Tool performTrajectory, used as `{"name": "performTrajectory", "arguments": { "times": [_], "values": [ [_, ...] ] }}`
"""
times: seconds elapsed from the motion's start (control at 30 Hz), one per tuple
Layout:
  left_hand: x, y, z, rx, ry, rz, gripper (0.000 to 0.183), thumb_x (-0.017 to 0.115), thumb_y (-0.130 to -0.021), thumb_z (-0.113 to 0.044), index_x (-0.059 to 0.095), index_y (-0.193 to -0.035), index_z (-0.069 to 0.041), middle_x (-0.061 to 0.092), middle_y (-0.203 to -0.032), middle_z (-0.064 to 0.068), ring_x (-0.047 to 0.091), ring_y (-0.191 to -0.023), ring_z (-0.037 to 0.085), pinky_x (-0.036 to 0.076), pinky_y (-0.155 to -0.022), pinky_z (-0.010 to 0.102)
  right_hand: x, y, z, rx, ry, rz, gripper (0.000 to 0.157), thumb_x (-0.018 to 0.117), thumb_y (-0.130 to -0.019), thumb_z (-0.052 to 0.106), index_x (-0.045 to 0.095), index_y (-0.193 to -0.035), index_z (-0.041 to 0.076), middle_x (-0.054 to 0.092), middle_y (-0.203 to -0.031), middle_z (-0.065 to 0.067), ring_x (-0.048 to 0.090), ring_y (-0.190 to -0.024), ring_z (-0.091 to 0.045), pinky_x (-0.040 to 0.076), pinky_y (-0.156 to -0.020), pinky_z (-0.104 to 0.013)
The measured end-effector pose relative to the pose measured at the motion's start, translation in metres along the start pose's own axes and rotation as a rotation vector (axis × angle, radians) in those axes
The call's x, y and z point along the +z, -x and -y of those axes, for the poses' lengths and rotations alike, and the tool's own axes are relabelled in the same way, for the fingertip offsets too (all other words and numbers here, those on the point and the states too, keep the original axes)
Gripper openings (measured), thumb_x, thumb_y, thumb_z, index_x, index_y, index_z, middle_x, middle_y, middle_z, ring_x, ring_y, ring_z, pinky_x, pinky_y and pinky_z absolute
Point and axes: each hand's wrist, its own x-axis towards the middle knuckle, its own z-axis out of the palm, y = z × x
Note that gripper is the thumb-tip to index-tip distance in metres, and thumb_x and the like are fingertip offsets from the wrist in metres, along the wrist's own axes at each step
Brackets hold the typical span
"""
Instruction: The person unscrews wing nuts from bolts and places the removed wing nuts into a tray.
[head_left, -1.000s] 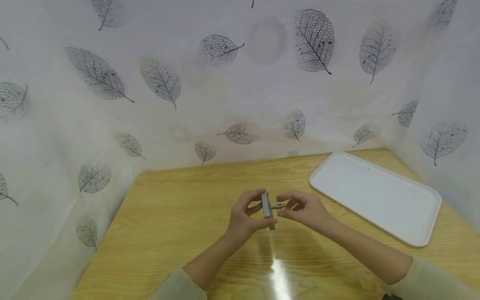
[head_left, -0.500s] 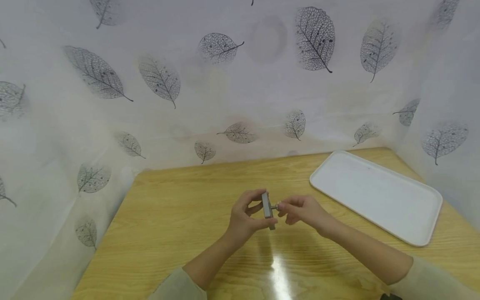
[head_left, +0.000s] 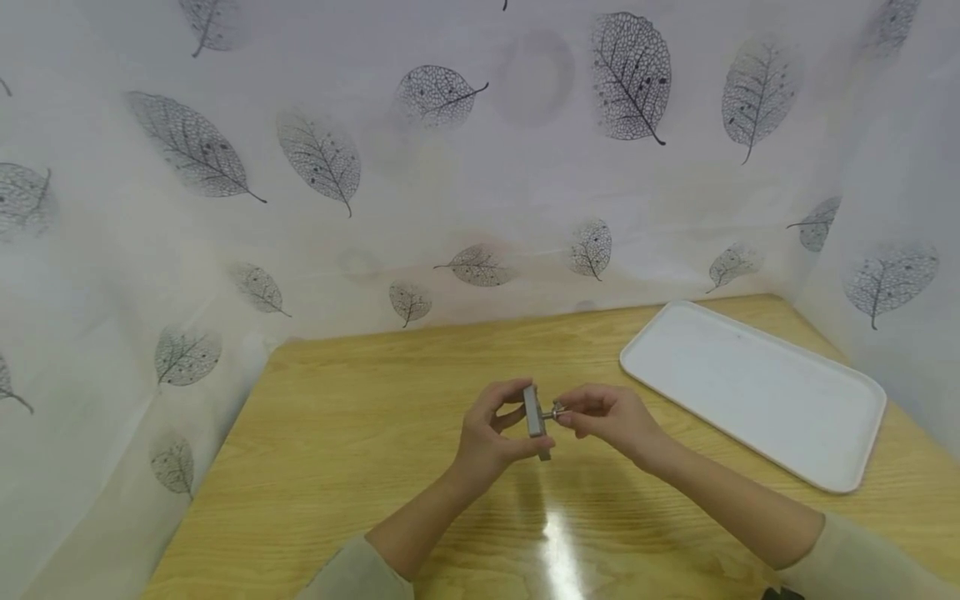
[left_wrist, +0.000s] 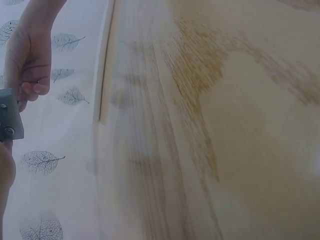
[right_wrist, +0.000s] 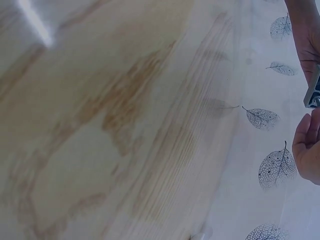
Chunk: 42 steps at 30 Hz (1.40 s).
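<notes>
Rectangular grey metal block [head_left: 532,412] held over a yellow wood-grain table [head_left: 360,433]

The left hand [head_left: 484,429] grips the block by its far and near ends; a slack hold could drop it. The block sits just right of that hand's palm, its slim silver metal shaft [head_left: 549,415] pointing right. The right hand [head_left: 617,423] pinches the shaft's outer end; an off-axis push might tilt both

A screened-off tabletop workspace: white, leaf-printed sheeting [head_left: 495,183] encloses three sides of a glossy, yellow wood-grain table [head_left: 352,425].
</notes>
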Motion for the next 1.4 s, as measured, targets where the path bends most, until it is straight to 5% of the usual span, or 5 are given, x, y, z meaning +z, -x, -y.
{"name": "performTrajectory", "arguments": {
  "times": [0.27,0.4,0.6,0.87,1.4],
  "values": [
    [0.0008,-0.0002,0.0000,-0.009,-0.015,0.002,0.069,0.080,-0.068,0.006,0.047,-0.129,0.002,0.049,-0.119,0.021,0.050,-0.110,0.014,0.050,-0.100,0.032,0.0003,0.0010,-0.0018,-0.104,-0.064,-0.003,0.021,0.068,-0.085,0.003,0.065,-0.100,-0.011,0.070,-0.091,0.009,0.067,-0.084,-0.015,0.061,-0.076,-0.026],
    [0.0011,-0.0002,-0.0002,-0.022,-0.016,0.002,0.070,0.080,-0.068,0.006,0.047,-0.129,-0.001,0.049,-0.120,0.020,0.050,-0.110,0.015,0.050,-0.100,0.032,0.0009,0.0016,-0.0022,-0.120,-0.058,-0.011,0.022,0.070,-0.083,0.003,0.065,-0.100,-0.011,0.070,-0.094,0.002,0.067,-0.084,-0.012,0.061,-0.078,-0.027],
    [0.0019,-0.0001,-0.0006,-0.020,-0.006,-0.005,0.070,0.080,-0.068,0.007,0.047,-0.129,0.000,0.049,-0.121,0.021,0.050,-0.111,0.015,0.050,-0.101,0.032,0.0008,0.0028,-0.0017,-0.043,0.046,-0.038,0.034,0.073,-0.084,0.016,0.064,-0.110,-0.004,0.068,-0.105,-0.017,0.064,-0.081,-0.015,0.061,-0.074,-0.031],
    [0.0023,-0.0003,-0.0001,-0.017,-0.013,-0.007,0.069,0.080,-0.069,0.006,0.047,-0.129,0.001,0.049,-0.120,0.021,0.050,-0.110,0.015,0.050,-0.101,0.032,-0.0030,-0.0012,-0.0020,0.119,-0.023,-0.011,0.041,0.065,-0.090,0.027,0.060,-0.112,-0.008,0.070,-0.096,-0.015,0.067,-0.083,-0.022,0.062,-0.075,-0.035],
    [0.0024,-0.0005,-0.0004,-0.026,-0.003,-0.008,0.068,0.080,-0.069,0.006,0.047,-0.128,0.002,0.049,-0.120,0.021,0.051,-0.110,0.013,0.050,-0.101,0.032,-0.0061,-0.0011,0.0005,0.107,-0.115,0.079,0.042,0.067,-0.088,0.017,0.057,-0.115,-0.014,0.070,-0.099,-0.019,0.069,-0.086,-0.023,0.060,-0.085,-0.042]
  ]
}}
